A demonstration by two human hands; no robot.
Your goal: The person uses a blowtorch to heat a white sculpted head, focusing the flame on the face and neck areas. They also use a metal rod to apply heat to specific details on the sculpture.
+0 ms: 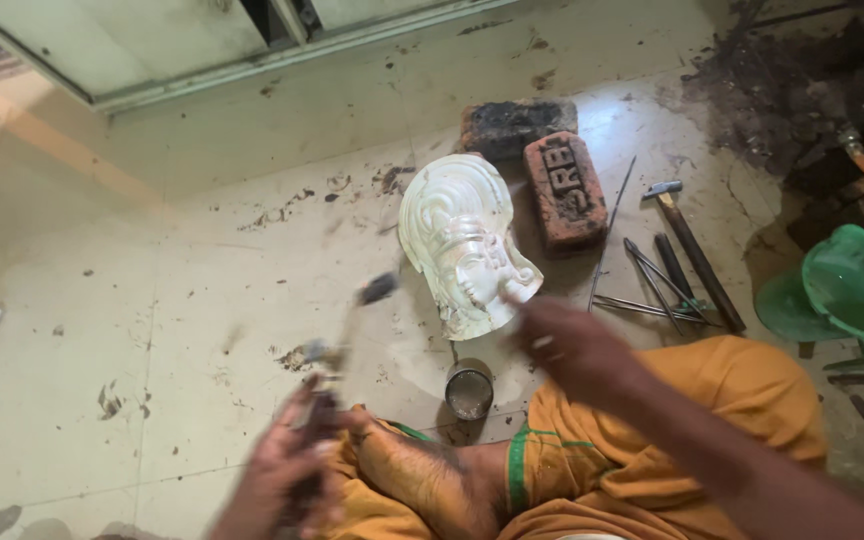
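**A:** What is your right hand on?

**B:** Your right hand sits at the lower right edge of the white carved stone head with a face and swept-back hair, which lies on the pale tiled floor. The hand is blurred, so you cannot tell whether its fingers are closed or merely resting on the carving.

**A:** And your left?

**B:** Your left hand, well to the lower left of the carving, is wrapped around the handle of a thin dark-tipped tool. The tool slants up toward the carving, its tip just left of the face and apart from it. It is too blurred to name the kind.

**A:** What lies nearest the carving?

**B:** Just below it stands a small round metal tin, open at the top, next to your bare foot and orange cloth.

**A:** Any markings around it?

**B:** Touching or just behind the carving's right side is a red rectangular brick with raised letters moulded into its top face. A second, blackened brick lies above the carving.

**A:** Further out?

**B:** Right of the red brick, thin metal rods and chisels lie in a loose bunch beside a hammer with a dark wooden handle. Further right stands a green plastic dustpan-shaped scoop.
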